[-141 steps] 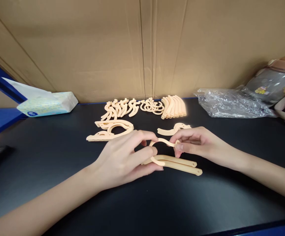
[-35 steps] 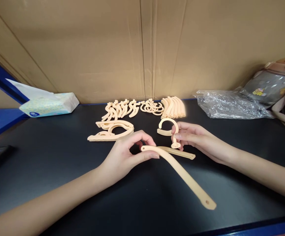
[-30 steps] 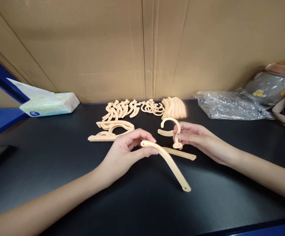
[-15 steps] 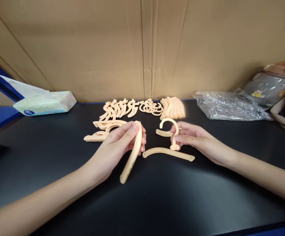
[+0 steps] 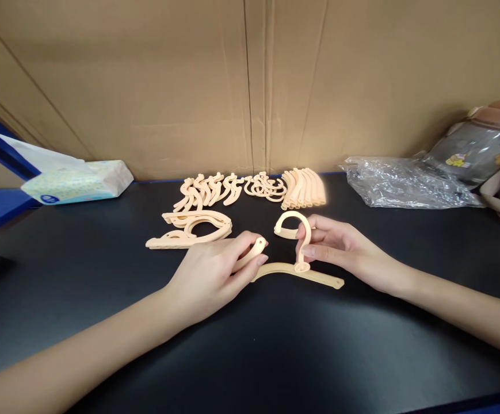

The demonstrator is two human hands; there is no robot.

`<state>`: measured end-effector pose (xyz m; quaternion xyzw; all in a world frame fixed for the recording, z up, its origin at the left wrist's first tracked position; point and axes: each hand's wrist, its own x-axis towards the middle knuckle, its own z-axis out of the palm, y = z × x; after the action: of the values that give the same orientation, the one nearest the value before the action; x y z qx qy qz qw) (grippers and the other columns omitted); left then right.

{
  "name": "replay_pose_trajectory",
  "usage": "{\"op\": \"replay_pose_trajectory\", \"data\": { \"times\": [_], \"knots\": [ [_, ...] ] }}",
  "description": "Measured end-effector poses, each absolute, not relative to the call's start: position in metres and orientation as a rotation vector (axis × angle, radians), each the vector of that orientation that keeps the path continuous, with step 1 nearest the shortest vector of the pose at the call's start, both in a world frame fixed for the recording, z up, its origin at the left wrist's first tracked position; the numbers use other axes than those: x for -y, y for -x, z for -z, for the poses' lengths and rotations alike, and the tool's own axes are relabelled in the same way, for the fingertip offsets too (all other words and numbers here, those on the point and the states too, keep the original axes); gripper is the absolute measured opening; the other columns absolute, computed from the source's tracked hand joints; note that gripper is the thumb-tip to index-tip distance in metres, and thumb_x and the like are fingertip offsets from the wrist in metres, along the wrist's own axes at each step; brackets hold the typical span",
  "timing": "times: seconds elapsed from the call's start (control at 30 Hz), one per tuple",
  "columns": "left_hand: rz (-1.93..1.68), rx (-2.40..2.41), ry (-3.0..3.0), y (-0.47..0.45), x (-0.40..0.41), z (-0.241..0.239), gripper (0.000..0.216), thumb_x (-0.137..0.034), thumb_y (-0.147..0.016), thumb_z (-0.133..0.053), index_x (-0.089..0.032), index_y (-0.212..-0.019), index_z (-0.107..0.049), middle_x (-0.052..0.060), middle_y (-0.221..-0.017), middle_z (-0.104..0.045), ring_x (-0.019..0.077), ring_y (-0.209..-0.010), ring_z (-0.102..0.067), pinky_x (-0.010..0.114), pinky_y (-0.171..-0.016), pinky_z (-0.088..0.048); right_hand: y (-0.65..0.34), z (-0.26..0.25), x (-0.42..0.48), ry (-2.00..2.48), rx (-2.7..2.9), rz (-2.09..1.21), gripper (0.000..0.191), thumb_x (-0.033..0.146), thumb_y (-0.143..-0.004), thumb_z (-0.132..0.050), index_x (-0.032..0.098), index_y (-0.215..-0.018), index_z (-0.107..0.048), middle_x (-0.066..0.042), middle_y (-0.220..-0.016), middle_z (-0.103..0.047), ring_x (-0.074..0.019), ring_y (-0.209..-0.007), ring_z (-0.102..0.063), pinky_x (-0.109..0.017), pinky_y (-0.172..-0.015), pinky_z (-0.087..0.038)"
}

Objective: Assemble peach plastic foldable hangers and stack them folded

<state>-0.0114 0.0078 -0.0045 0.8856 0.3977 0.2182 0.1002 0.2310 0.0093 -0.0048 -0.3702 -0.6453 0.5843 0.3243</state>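
My left hand (image 5: pixel 219 267) is closed on a cream plastic hanger arm (image 5: pixel 253 253); its holed end sticks out between thumb and fingers, and the rest is hidden by the hand. A cream hanger hook (image 5: pixel 306 230) stands upright in the pinch of my right hand (image 5: pixel 334 244), its round base at the bottom. Under that base, a second curved hanger arm (image 5: pixel 319 277) lies on the black table (image 5: pixel 258 362). Behind the hook, another curved piece (image 5: pixel 285 233) is partly covered.
Folded hangers (image 5: pixel 189 241) lie left of centre. Farther back are small curved parts (image 5: pixel 209 190), loose hooks (image 5: pixel 264 187) and a row of hanger arms (image 5: pixel 304 188). A tissue pack (image 5: pixel 79 181) sits left; a clear plastic bag (image 5: pixel 405 184) and a transparent container (image 5: pixel 474 152) sit right.
The hanger arm in my left hand has been turned, so its holed end now points toward the hook. My left hand has rolled over it. The hook has shifted slightly down and left.
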Motion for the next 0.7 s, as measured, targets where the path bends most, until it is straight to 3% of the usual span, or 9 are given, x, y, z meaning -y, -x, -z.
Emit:
{"op": "replay_pose_trajectory", "data": {
  "times": [0.13,0.47,0.7],
  "knots": [
    [-0.618,-1.103,-2.798,0.0087,-0.01,0.0095,0.033,-0.029,-0.097,-0.041,-0.018,-0.066,-0.044,-0.004,-0.058,-0.045,0.0102,-0.052,-0.041,0.024,-0.051,-0.024,-0.2307,0.0054,-0.0089,0.929,1.705,-1.56,0.013,0.027,-0.089,-0.061,0.02,-0.093,-0.05,0.002,-0.078,-0.059,-0.0107,-0.076,-0.056,-0.027,-0.077,-0.044],
    [-0.472,-0.962,-2.823,0.0124,-0.0137,0.0149,0.023,-0.034,-0.098,-0.045,-0.018,-0.094,-0.061,0.0,-0.078,-0.056,0.0135,-0.068,-0.053,0.024,-0.057,-0.031,-0.2307,0.0068,-0.011,0.769,1.666,-1.857,0.01,0.02,-0.091,-0.056,0.018,-0.099,-0.05,-0.001,-0.08,-0.066,-0.0113,-0.073,-0.062,-0.029,-0.073,-0.048],
    [-0.437,-0.976,-2.692,0.0115,-0.011,0.0118,0.026,-0.044,-0.092,-0.054,-0.019,-0.092,-0.059,-0.001,-0.076,-0.056,0.0133,-0.068,-0.053,0.023,-0.056,-0.031,-0.2272,0.0037,-0.0116,0.991,1.611,-1.696,0.015,0.027,-0.086,-0.062,0.02,-0.093,-0.05,0.0,-0.078,-0.065,-0.0122,-0.071,-0.061,-0.03,-0.075,-0.049]
  ]
}}
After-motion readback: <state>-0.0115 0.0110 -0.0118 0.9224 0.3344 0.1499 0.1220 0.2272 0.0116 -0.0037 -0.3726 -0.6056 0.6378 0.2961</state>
